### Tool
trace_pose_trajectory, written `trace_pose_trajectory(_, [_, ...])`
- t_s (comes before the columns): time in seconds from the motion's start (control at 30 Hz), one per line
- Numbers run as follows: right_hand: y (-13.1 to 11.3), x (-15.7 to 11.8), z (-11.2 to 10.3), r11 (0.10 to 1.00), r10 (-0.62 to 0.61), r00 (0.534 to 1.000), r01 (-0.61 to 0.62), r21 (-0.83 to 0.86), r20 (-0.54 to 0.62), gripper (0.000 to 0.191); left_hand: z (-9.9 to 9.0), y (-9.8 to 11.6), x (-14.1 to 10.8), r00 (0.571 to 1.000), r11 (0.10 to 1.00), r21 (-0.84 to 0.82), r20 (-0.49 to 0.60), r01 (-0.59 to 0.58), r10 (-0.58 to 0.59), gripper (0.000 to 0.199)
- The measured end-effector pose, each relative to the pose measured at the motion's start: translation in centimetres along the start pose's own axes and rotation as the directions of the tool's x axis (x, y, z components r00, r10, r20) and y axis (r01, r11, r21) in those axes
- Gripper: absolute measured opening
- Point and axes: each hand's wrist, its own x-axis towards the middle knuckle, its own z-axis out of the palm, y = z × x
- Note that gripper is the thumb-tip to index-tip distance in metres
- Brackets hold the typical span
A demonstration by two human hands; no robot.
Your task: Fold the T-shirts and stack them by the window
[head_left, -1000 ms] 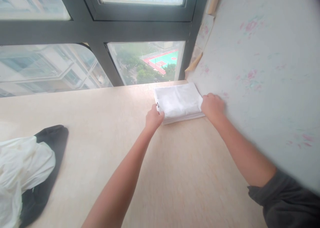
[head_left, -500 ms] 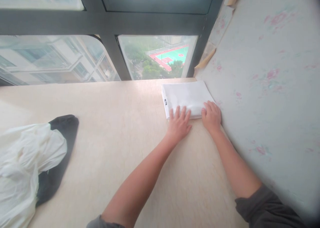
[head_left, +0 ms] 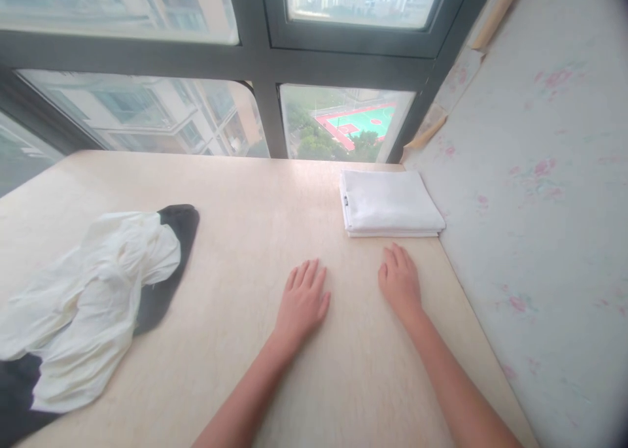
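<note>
A stack of folded white cloth (head_left: 390, 201) lies flat in the far right corner, with a small dark mark on its left edge. My right hand (head_left: 400, 279) is just in front of it, apart from the cloth, palm down with its fingers stretched forward. Farther left, my left hand (head_left: 303, 296) is open above or on the pale tabletop (head_left: 235, 265), fingers spread and nothing in them. Over at the left, a crumpled off-white cloth (head_left: 108, 291) rests on a dark, flat piece (head_left: 164, 301) whose kind I cannot make out.
A dark window frame (head_left: 314, 62) runs along the back edge of the surface. On the right stands a flowered wall (head_left: 544, 239), its paper peeling (head_left: 426, 134) beside the window.
Both hands have come off the folded white cloth and drawn back toward me, the left one also leftward. My view has swung left, showing more of the crumpled cloth.
</note>
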Motion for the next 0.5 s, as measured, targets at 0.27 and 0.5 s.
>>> trace_pose_trajectory(0.27, [-3.5, -2.0, -0.8, 0.989, -0.142, 0.989, 0.14, 0.051, 0.033, 0.041, -6.0, -12.9, -8.2, 0.823, 0.806, 0.27, -0.399, 0.527, -0.404, 0.056])
trace_pose_trajectory(0.5, [-3.0, -1.9, -0.5, 0.988, -0.138, 0.99, 0.136, 0.077, 0.022, 0.041, -9.1, -20.7, -13.4, 0.499, 0.529, 0.094, -0.5, 0.843, -0.707, 0.075])
